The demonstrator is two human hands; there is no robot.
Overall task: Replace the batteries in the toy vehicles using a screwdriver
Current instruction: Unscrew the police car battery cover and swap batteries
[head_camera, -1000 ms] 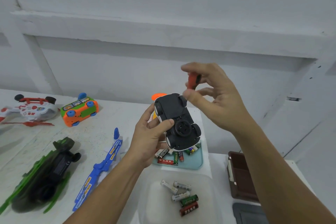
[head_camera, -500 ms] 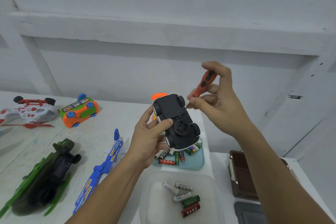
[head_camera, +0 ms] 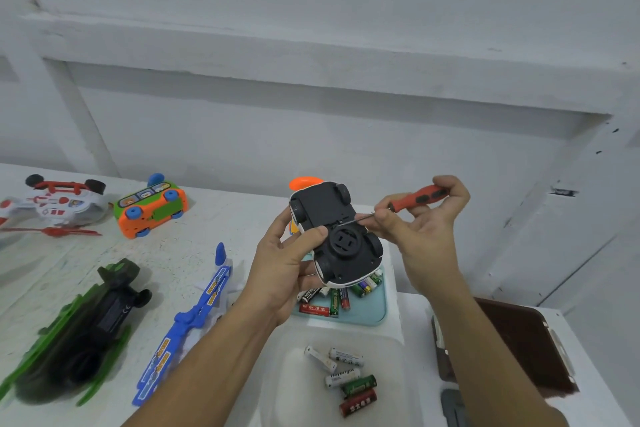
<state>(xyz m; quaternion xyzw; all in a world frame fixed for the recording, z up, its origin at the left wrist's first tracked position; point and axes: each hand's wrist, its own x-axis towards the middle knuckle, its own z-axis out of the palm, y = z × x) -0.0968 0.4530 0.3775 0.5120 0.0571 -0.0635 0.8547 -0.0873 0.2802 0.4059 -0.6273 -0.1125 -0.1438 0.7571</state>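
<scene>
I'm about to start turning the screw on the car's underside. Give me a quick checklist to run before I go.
1. Toy car gripped underside up by the left hand: ok.
2. Screwdriver held by the right hand, fingers steadying the shaft: ok.
3. Its tip meets the underside near the middle: ok.
4. Tip seated in the screw head: cannot tell, too small.
5. Batteries at hand in the teal tray and the clear container: ok.
6. Which batch is fresh: cannot tell.
</scene>
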